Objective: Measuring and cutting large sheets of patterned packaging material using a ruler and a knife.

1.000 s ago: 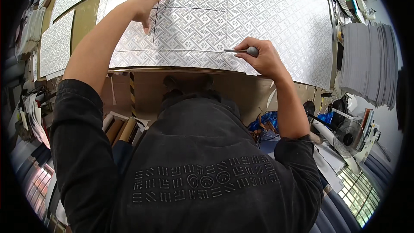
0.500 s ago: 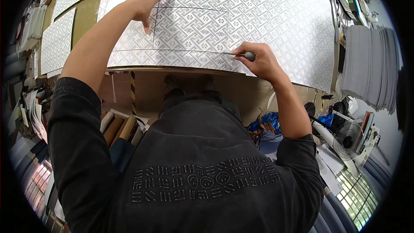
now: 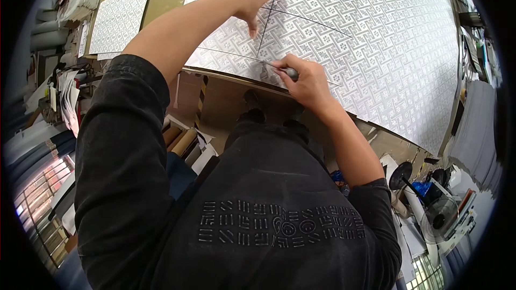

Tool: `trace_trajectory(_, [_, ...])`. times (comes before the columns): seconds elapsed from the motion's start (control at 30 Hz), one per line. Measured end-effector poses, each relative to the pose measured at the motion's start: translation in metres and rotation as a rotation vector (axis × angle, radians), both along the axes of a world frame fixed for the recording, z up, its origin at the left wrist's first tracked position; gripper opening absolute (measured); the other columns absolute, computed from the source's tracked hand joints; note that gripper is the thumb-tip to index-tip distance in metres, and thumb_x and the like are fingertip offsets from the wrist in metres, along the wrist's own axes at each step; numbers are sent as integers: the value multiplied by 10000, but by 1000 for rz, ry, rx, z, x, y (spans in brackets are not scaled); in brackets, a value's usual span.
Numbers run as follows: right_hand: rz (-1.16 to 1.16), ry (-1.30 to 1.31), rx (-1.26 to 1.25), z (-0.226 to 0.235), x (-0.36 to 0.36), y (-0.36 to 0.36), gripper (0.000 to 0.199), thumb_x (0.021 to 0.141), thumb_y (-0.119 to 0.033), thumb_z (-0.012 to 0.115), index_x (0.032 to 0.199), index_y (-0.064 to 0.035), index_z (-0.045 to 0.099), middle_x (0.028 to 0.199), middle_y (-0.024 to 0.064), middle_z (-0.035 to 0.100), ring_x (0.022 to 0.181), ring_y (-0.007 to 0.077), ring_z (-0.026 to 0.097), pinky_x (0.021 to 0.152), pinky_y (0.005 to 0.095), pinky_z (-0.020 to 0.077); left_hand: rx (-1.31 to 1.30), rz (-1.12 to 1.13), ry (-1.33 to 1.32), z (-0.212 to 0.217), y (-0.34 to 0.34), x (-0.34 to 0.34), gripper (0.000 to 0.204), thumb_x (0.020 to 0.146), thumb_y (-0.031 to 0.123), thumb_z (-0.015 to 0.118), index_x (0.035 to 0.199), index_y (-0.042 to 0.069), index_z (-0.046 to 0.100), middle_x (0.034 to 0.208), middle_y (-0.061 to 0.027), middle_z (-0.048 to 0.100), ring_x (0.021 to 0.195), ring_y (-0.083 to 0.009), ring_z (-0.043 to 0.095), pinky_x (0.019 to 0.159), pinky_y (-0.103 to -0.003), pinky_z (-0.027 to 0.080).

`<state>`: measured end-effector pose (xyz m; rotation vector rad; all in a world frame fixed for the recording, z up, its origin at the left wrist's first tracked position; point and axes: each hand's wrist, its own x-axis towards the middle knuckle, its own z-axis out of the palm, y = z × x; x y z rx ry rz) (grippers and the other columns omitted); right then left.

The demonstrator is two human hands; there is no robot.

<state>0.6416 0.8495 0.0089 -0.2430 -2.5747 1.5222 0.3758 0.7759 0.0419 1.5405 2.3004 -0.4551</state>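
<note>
One grey-handled tool (image 3: pixel 292 73) is pinched in the right hand (image 3: pixel 309 81) at upper centre; the patterned sheet (image 3: pixel 387 64), across the frame's top, is touched by the spread left hand (image 3: pixel 250 0).

Right of right hand (image 3: pixel 306 79), patterned sheet (image 3: pixel 387 64) is being left clear; far-left route is being blocked by left hand (image 3: pixel 249 0); past right edge, room is being taken by grey stack (image 3: pixel 475 134).
</note>
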Motion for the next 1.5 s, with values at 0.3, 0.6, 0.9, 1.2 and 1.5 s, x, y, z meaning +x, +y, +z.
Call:
trace_trajectory(0.3, [-11, 231, 67, -18, -53, -49, 113, 903, -62, 777, 1015, -56, 762, 902, 134, 771, 766, 288, 751, 686, 366, 581, -96, -189, -6, 14, 9, -7, 1483, 490, 586, 998, 1678, 179, 210, 1593, -421, 307, 1194, -440, 683, 1003, -438, 576])
trace_trajectory(0.6, [69, 78, 244, -24, -170, -164, 92, 886, -126, 705, 964, -82, 727, 799, 161, 706, 771, 386, 703, 695, 489, 551, -76, -193, -51, 16, -2, -12, 1490, 533, 659, 962, 1684, 125, 181, 1590, -372, 369, 1361, -435, 554, 1077, -464, 510])
trace_trajectory(0.9, [-66, 294, 177, -1, -42, -135, 253, 868, -24, 772, 1112, -87, 760, 1013, 112, 763, 916, 323, 747, 798, 403, 604, -3, -175, -105, 11, -3, -16, 1536, 507, 667, 970, 1686, 115, 155, 1644, -383, 250, 1474, -481, 429, 1214, -549, 365])
trace_trajectory(1.2, [-775, 66, -102, 16, 83, -102, 155, 931, 74, 699, 1062, -6, 677, 957, 91, 679, 843, 179, 697, 743, 305, 577, -60, -134, -149, 18, -3, -13, 1566, 490, 636, 994, 1687, 107, 134, 1662, -407, 149, 1491, -539, 364, 1257, -555, 283])
trace_trajectory(1.5, [-692, 137, -19, 1, 115, -51, 154, 1022, 65, 578, 1155, -12, 592, 1094, 65, 589, 849, 109, 661, 740, 257, 589, -27, -62, -107, 4, -1, -8, 1548, 443, 523, 1040, 1682, 254, 153, 1699, -341, 112, 1466, -659, 269, 1184, -576, 417])
